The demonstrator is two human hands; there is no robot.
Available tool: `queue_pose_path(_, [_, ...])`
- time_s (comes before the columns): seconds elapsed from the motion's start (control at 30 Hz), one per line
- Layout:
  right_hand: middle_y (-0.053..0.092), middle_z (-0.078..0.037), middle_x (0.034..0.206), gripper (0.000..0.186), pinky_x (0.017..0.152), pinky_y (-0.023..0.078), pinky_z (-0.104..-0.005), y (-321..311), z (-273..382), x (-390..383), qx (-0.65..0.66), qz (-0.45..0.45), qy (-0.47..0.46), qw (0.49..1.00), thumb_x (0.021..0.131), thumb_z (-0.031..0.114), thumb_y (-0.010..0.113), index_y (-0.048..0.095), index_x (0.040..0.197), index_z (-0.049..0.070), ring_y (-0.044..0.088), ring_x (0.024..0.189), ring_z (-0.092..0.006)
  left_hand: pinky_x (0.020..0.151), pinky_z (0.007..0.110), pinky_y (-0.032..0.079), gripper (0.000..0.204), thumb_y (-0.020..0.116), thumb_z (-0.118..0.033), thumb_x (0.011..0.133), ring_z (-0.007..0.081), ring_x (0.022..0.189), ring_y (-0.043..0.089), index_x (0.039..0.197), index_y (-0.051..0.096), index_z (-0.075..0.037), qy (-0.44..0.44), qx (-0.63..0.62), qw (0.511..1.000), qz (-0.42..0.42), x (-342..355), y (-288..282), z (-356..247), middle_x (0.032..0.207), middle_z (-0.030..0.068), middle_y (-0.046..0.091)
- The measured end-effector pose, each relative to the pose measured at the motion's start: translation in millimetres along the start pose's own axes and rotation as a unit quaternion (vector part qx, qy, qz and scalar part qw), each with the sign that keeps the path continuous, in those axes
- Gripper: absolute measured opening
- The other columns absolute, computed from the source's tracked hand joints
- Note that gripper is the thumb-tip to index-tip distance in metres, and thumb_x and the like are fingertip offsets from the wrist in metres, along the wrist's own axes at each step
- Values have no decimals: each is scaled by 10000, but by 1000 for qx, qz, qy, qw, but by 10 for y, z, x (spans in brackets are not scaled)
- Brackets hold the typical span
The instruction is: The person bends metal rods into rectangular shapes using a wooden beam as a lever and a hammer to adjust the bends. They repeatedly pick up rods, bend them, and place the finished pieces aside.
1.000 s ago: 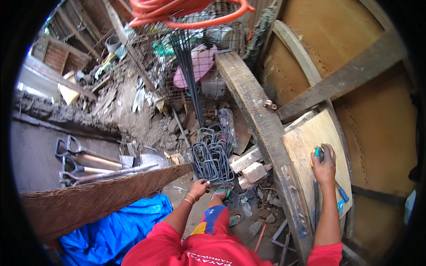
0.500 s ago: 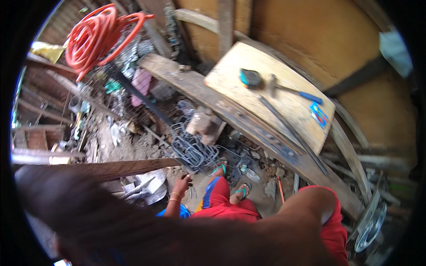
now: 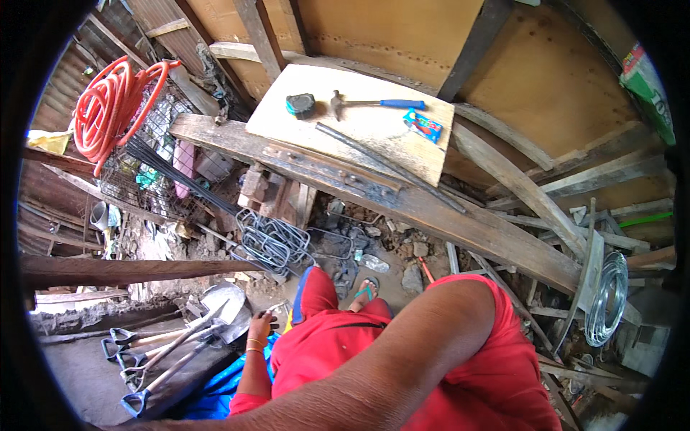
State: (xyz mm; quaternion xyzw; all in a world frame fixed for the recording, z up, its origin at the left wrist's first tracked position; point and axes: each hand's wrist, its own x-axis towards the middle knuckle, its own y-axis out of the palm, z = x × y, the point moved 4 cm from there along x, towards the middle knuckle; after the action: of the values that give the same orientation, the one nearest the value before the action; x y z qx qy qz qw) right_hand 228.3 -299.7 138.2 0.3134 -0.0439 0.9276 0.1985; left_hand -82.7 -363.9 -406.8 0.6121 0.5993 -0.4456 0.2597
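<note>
My left hand [image 3: 260, 327], with a thin band at the wrist, hangs low beside my red clothing. Its fingers are loosely bent and slightly apart, with no held thing that I can make out. Shovels [image 3: 228, 309] lie close to it on the left, and a blue sheet [image 3: 223, 388] is below it. My bare right arm reaches across my body toward the lower left, and its hand is outside the picture. Beyond my left hand lies a pile of bent metal rod loops [image 3: 269, 241]. Farther off, a pale board [image 3: 345, 79] carries a hammer [image 3: 374, 103], a tape measure [image 3: 300, 106] and a small blue packet [image 3: 422, 126].
A dark metal bar [image 3: 388, 165] lies across the board's near edge and a long wooden beam [image 3: 496, 233]. An orange hose coil [image 3: 108, 108] hangs over a wire mesh at far left. Wire coils [image 3: 605, 298] hang on the right. Rubble [image 3: 412, 276] litters the ground.
My view has turned rightward and become sharper. The board and hose now sit farther left, and my right arm has shifted lower, uncovering the shovels and more of my red clothing.
</note>
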Motion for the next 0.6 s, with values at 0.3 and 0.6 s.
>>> queue_pose_path(0.3, [674,-226,1257,757,980,522,-390,16,-223,-11,41,22,27,999,759,440,768,610,1315,-48,659,1147,-316,625,355,480,458,570,-332,1001,212,784,711,1371,525,-66,30,20,999,-12,426,-60,-295,1087,106,727])
queue_pose_path(0.6, [693,-165,1208,409,956,503,-546,-1146,-2486,-1531,-478,-77,465,742,879,208,580,655,1270,116,670,1116,-347,655,344,531,388,626,-302,1007,227,817,712,1270,640,-18,78,63,995,-1,630,-204,-937,1078,116,732])
